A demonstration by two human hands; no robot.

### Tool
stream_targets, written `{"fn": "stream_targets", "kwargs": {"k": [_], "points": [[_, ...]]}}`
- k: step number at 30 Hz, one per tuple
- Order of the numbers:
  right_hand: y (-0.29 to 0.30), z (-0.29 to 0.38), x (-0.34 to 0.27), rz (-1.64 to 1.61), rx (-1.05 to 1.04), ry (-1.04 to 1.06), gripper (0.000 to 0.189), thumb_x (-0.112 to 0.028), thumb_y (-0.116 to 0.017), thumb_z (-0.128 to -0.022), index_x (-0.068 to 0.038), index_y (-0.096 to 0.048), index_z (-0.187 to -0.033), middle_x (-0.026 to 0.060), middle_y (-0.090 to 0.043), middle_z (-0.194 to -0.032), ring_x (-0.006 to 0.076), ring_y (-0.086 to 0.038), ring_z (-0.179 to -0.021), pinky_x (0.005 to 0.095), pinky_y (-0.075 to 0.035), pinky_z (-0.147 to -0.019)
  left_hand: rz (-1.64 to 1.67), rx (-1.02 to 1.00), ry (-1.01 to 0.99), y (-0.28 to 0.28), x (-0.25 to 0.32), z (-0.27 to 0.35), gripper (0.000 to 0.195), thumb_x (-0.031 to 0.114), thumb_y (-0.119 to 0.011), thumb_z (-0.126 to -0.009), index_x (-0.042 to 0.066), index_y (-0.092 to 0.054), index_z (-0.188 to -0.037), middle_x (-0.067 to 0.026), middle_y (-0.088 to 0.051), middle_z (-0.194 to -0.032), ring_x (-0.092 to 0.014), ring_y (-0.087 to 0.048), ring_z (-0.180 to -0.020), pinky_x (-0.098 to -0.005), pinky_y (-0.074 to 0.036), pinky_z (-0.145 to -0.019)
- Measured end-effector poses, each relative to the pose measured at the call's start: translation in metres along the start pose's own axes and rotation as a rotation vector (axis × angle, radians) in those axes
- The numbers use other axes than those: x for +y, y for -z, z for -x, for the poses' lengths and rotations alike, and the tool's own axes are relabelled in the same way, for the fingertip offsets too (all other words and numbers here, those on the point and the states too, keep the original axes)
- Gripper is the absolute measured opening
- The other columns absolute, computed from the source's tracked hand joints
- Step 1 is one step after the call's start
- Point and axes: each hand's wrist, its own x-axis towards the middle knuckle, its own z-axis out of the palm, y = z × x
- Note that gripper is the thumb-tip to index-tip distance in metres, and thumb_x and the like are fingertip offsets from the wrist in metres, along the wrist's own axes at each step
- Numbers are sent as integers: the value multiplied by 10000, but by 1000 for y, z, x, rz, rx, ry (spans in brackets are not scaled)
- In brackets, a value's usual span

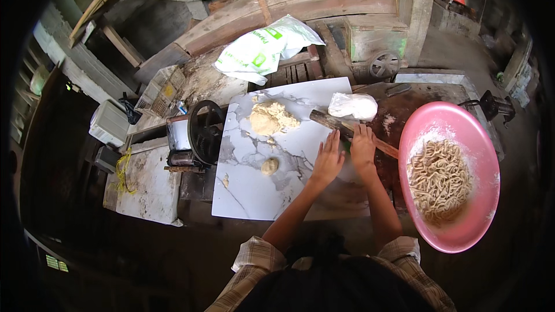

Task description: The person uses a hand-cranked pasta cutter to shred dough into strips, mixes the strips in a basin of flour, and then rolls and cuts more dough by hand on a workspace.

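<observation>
My left hand (pixel 328 158) and my right hand (pixel 363 145) lie side by side, palms down, at the right part of a marble-patterned slab (pixel 243 195). Their fingertips reach a dark wooden stick (pixel 323 119) that slants across the slab's right side; neither hand is plainly closed on it. What lies under the palms is hidden. A clear plastic bag of white stuff (pixel 353 106) sits just beyond the stick. To the left on the slab are a crumbly mound of pale dough (pixel 271 118) and a small dough ball (pixel 269 166).
A pink basin (pixel 483 208) with floured noodles stands at the right. Left of the slab is a machine with a black handwheel (pixel 205 132). Behind are a white printed sack (pixel 269 47), a plastic basket (pixel 161 90) and a wooden box with a small wheel (pixel 376 41).
</observation>
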Motion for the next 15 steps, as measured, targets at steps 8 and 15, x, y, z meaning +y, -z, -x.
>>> {"fn": "stream_targets", "kwargs": {"k": [8,15], "points": [[67,21,-66,-251,-28,166,479,-118,-692,-738,-45,-502,-1172,106,-524,-1105,281,-496,-1064,411,-406,-884,43,443,-46,90,-25,4,439,181,-490,-935,64,-402,-1348,-150,-342,-1430,-335,-308,-1334,-518,-245,-1062],[63,37,-116,-492,-239,2,425,-209,-564,-880,-38,-395,-1231,223,-574,-1074,421,-573,-949,484,-474,-788,152,306,177,134,-102,74,512,140,-623,-837,15,-432,-1296,-167,-476,-1242,-360,-440,-1144,-415,-357,-984]]}}
